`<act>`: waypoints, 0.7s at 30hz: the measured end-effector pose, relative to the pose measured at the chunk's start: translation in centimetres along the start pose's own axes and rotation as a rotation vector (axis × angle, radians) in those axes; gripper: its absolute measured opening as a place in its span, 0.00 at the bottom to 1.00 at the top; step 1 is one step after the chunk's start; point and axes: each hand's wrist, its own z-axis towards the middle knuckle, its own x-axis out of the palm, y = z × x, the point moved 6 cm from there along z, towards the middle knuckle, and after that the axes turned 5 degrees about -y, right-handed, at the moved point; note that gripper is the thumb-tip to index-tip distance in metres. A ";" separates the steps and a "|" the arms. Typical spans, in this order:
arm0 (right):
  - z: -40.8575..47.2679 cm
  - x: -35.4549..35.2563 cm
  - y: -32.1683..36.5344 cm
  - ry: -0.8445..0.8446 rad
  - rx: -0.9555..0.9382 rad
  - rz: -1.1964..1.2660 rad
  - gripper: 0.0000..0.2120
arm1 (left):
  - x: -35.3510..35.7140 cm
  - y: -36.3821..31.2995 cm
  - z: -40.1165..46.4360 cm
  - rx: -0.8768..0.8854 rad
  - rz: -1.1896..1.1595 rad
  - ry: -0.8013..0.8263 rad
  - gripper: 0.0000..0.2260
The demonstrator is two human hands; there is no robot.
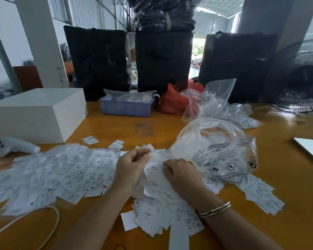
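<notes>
Thin rectangular paper tags (157, 212) heaped; left hand (129, 166) pinches one.

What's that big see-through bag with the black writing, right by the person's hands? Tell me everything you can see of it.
The clear plastic bag is thin, glossy film, crumpled and puffed up, with its mouth looping open toward the back. Black warning text and a round crossed-out symbol are printed on its near side. It lies on the orange-brown table, resting on scattered white labels. The right hand lies at its left edge; whether it grips the film cannot be told.
</notes>
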 end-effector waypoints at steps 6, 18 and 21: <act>-0.1 -1.3 0.3 -0.143 -0.022 -0.007 0.13 | 0.2 -0.4 -0.2 0.037 0.057 0.028 0.04; -0.3 -1.7 -2.8 -0.320 0.239 0.738 0.12 | 0.5 -0.2 -0.2 0.159 0.184 0.061 0.05; -0.3 -2.0 -2.8 -0.342 0.222 0.845 0.11 | 0.6 -0.1 -0.2 0.083 0.103 0.073 0.08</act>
